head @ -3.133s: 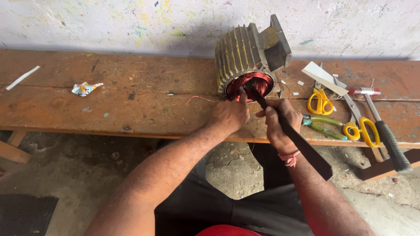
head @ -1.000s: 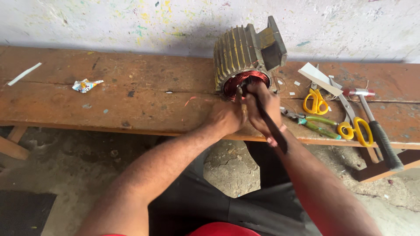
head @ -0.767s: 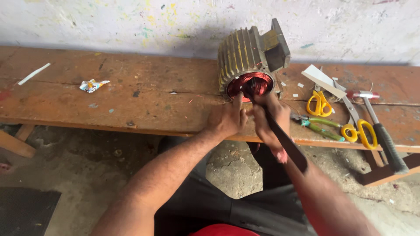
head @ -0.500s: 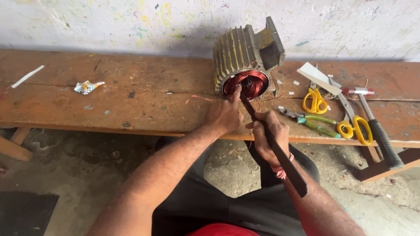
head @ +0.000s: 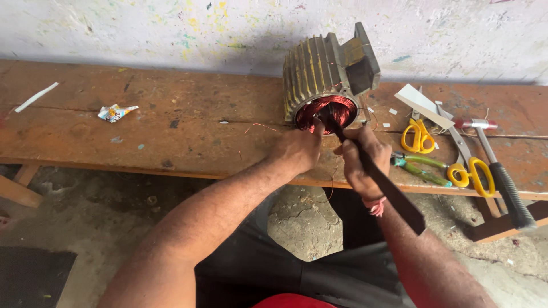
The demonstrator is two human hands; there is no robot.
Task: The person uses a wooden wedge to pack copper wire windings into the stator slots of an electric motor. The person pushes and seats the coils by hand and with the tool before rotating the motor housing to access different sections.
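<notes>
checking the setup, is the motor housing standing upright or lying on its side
On its side: the finned motor housing lies on the bench, its copper-wound open end facing the person.

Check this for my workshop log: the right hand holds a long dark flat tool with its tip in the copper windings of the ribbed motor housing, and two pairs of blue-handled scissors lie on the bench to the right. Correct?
Not quite. In the head view the scissors have yellow handles, not blue. The rest stands: the right hand holds the long dark flat tool, its tip in the copper windings of the ribbed motor housing on the bench.
</notes>
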